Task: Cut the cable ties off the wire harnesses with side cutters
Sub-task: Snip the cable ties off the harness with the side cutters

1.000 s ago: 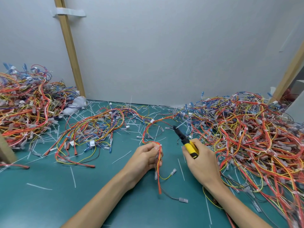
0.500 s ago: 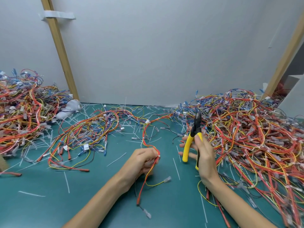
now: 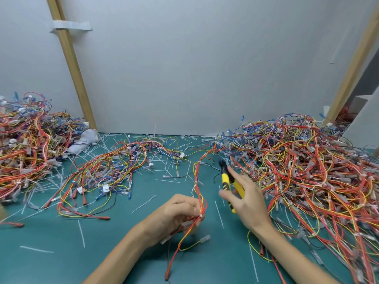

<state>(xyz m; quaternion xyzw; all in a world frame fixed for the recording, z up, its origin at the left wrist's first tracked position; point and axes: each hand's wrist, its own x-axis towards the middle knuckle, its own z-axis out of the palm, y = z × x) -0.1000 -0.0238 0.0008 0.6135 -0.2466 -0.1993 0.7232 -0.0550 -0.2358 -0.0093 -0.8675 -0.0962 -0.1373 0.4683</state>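
Near the front of the teal desk [image 3: 61,253], the left hand [image 3: 180,212] has its fingers [image 3: 190,204] clenched on a thin red, orange and yellow wire harness [image 3: 197,189] just beside a small white cable tie [image 3: 202,216], apparently to lift that tie clear and steady it for cutting. Close by on the right but apart from the wires, the right hand [image 3: 246,201] loosely grasps the yellow-handled side cutters [image 3: 226,181], thumb across a handle and forefinger stretched out, likely settling its grip before reaching for the tie.

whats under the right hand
The yellow cutters, which the right hand holds over the green mat. Its palm and fingers cover part of the handles; the black tip pokes out beyond them.
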